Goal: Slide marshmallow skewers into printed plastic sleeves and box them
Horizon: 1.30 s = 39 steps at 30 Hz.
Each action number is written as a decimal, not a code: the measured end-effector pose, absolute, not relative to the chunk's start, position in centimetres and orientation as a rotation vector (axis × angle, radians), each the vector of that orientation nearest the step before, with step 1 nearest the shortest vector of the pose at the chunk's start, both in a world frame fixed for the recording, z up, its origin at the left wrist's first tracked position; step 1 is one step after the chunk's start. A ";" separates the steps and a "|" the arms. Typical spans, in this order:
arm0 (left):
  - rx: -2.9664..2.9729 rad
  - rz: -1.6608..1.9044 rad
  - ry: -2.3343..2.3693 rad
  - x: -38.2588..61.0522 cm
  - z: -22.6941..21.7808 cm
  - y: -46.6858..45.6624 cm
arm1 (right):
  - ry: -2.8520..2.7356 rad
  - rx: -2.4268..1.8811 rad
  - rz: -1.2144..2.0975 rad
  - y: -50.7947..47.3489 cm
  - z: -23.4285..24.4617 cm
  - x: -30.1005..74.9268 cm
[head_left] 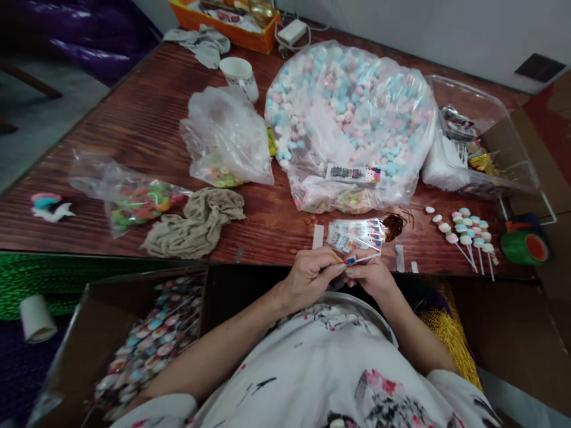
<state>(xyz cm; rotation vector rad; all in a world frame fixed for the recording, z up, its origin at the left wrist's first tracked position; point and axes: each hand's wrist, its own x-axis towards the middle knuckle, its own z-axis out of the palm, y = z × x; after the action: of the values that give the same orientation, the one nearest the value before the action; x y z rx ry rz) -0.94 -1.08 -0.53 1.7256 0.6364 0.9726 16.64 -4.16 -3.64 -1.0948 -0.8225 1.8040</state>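
Just off the table's front edge, my left hand (308,272) and my right hand (373,277) meet with their fingertips pinched together. Between them is a small wrapper end (350,261) with blue and red print, and a thin white stick (368,258) juts out to the right. A short gold twist tie (337,258) shows at the left fingers. The rest of what they hold is hidden by the fingers. Right beyond my hands lie flat printed clear bags (357,233) and a bundle of gold-brown twist ties (394,227).
A big bag of pastel marshmallows (352,101) fills the table's middle. Marshmallow sticks (473,232) and green tape (520,246) lie right, below a clear bin (504,119). Candy bags (143,202), a cloth (196,223) and a mug (239,74) stand left. Below is a filled carton (96,321).
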 end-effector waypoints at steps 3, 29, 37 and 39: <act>1.795 0.830 0.628 -1.4 0.1 -1.0 | -1.002 -1.086 1.847 -3.9 -3.6 17.2; 0.955 -0.307 0.303 -3.5 -0.7 -0.5 | -2.562 -0.090 0.259 -5.0 1.3 16.5; 1.271 -0.069 0.458 -6.1 1.4 3.4 | -2.656 -0.216 -0.045 -4.9 2.3 15.9; 1.449 -0.064 0.532 -7.2 3.1 5.6 | -2.667 -0.318 -0.080 -4.7 2.5 15.7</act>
<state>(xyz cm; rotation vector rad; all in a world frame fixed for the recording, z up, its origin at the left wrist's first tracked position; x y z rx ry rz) -7.17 5.55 3.10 1.4489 0.5319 -0.0641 15.69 -4.73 2.51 -0.3180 -2.6674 -0.0796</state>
